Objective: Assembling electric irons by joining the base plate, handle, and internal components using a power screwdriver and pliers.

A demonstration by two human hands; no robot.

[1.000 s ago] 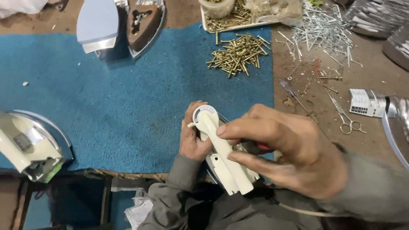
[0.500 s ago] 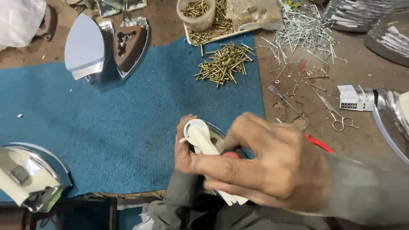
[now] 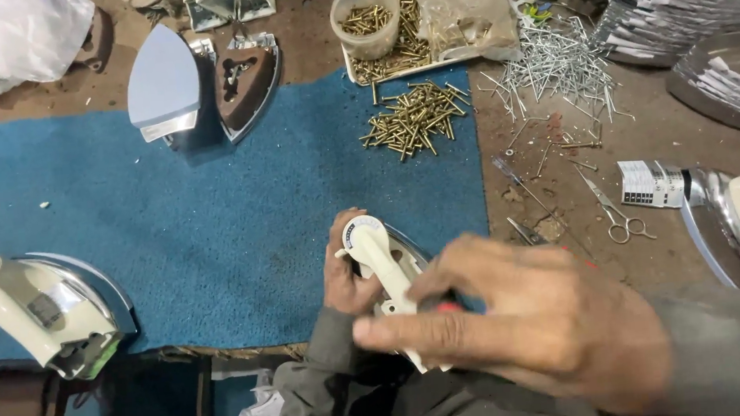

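A finished cream iron was parked at the far left edge of the blue mat, and a bare soleplate with an open iron body was seen at the mat's top edge. At the mat's near edge the cream iron handle was gripped from the left by the left hand, fingers wrapped shut; the right hand was closed over a red-handled tool against the handle. Brass screws were piled on the mat's top right corner, scissors right of the mat.
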